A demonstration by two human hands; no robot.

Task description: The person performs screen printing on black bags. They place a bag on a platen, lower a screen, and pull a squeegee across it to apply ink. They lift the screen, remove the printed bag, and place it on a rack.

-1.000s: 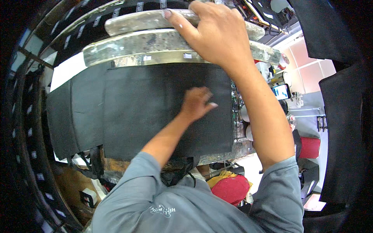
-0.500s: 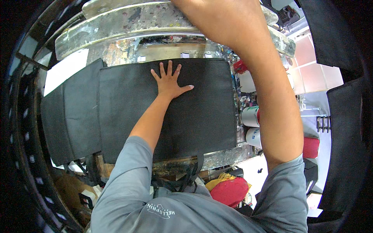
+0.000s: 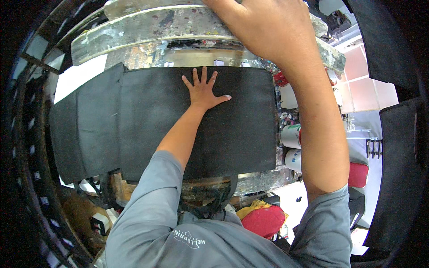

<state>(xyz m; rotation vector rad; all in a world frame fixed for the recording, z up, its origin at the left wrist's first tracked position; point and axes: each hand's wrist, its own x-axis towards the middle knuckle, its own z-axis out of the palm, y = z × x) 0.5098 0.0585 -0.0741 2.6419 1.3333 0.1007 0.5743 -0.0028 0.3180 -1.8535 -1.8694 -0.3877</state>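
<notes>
A large black fabric bag (image 3: 156,120) lies flat across the work table, its dark straps (image 3: 230,187) hanging over the near edge. Pressed on its upper middle is my left hand (image 3: 203,93), palm down with the fingers spread. My right hand (image 3: 272,27) is raised close to the camera at the top, beside a paint-stained frame bar (image 3: 156,33). The upper picture edge cuts off most of its fingers, so whether it grips anything is hidden.
White cans (image 3: 291,136) stand just right of the bag. A white sheet (image 3: 80,78) sticks out behind its left end. Below the table are a red round-ended thing (image 3: 263,222) and a yellow cloth (image 3: 254,207). Other black fabric pieces (image 3: 400,174) hang at the far right.
The whole view has shifted slightly, so the bag and table appear a little further right. My left hand stays flat on the bag; my right arm remains raised.
</notes>
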